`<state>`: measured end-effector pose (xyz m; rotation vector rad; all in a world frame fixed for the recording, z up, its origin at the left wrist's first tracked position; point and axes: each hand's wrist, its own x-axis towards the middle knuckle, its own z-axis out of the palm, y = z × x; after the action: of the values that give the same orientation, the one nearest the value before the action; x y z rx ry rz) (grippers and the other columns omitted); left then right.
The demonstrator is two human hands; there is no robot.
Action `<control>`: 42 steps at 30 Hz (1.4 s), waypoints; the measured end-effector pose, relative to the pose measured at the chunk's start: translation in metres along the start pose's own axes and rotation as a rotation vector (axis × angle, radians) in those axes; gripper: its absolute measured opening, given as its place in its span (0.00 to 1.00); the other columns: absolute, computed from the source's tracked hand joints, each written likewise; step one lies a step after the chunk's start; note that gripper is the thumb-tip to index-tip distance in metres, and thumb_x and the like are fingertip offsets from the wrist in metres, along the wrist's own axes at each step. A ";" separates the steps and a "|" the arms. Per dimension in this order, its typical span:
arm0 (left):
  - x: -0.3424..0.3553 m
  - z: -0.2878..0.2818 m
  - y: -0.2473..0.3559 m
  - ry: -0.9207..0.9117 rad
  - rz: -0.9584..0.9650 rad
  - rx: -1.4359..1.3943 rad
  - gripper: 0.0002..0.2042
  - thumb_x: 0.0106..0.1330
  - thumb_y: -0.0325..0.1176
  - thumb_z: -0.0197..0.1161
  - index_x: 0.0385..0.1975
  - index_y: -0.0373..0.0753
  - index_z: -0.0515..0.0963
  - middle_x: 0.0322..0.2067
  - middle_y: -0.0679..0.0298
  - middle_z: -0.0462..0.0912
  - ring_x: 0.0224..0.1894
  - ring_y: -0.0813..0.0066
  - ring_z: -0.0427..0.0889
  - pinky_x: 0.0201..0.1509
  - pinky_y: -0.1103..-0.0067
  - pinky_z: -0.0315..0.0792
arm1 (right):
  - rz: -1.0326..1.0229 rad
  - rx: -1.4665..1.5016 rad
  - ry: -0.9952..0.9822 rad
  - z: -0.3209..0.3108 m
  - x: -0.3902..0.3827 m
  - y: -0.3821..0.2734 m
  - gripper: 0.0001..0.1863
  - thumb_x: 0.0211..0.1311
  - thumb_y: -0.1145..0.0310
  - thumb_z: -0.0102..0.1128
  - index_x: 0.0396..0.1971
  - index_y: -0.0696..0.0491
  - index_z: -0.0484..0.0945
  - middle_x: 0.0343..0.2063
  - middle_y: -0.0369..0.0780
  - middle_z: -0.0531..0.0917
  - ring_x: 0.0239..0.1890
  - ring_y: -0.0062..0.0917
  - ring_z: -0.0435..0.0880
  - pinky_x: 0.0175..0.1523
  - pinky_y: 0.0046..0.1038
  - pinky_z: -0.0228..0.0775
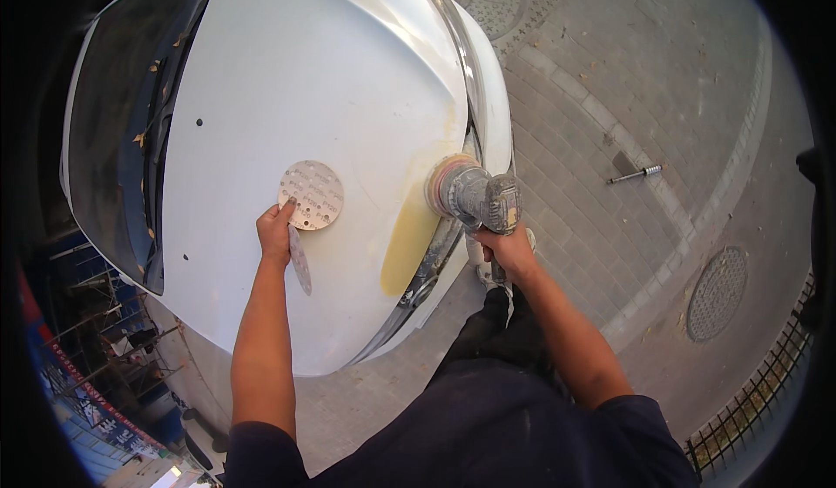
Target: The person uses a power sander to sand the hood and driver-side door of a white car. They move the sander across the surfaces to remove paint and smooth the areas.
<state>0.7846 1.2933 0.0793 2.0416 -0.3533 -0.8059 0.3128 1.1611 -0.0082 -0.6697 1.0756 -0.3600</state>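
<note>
On the white car hood [287, 79], the person's left hand [275, 234] lies with its fingers pressed together against the lower edge of a round sanding disc [311, 195], a pale pinkish sheet dotted with small holes that lies flat on the paint. Just below that hand, by the wrist, a narrow grey strip [300, 260] rests on the hood, touching or nearly touching the hand; I cannot tell whether the fingers hold it.

To the right of that hand, at the hood's front edge, the right hand [505, 249] is closed around the rear of a grey power sander [477, 199]. The sander's round pad [440, 183] is pressed to the hood just above the right hand and toward the left. Between the two hands, and nearer the right one, a yellowish patch of filler [409, 240] runs down the front of the hood, with a fainter yellow haze spreading above the pad.

Beyond the left hand, well apart from it, the dark windscreen [131, 131] holds a few dry leaves. To the right of the right hand, well apart on the brick paving [610, 70], lies a slim metal tool [636, 174]; lower on that side sits a round manhole cover [716, 292].
</note>
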 end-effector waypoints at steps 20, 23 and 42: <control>0.000 0.000 0.001 0.008 -0.009 -0.011 0.15 0.76 0.37 0.75 0.47 0.27 0.88 0.40 0.60 0.92 0.37 0.77 0.88 0.43 0.78 0.81 | 0.041 0.047 -0.057 0.011 -0.035 0.047 0.07 0.64 0.77 0.75 0.38 0.59 0.85 0.25 0.36 0.85 0.20 0.22 0.82 0.26 0.30 0.70; 0.001 -0.003 -0.001 -0.004 -0.008 -0.007 0.16 0.76 0.37 0.75 0.48 0.27 0.88 0.41 0.60 0.93 0.38 0.76 0.88 0.45 0.78 0.82 | 0.026 0.050 -0.042 0.006 -0.017 0.040 0.05 0.63 0.80 0.73 0.33 0.57 0.84 0.22 0.35 0.82 0.19 0.22 0.78 0.27 0.30 0.70; 0.005 -0.005 -0.005 0.020 -0.021 0.008 0.17 0.76 0.38 0.75 0.49 0.27 0.87 0.43 0.58 0.93 0.40 0.74 0.89 0.48 0.77 0.82 | -0.001 0.133 -0.081 -0.013 0.003 0.037 0.04 0.64 0.77 0.72 0.34 0.58 0.84 0.22 0.37 0.84 0.19 0.22 0.81 0.26 0.29 0.70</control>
<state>0.7914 1.2961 0.0752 2.0626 -0.3243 -0.7974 0.3011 1.1832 -0.0391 -0.5614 0.9658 -0.3982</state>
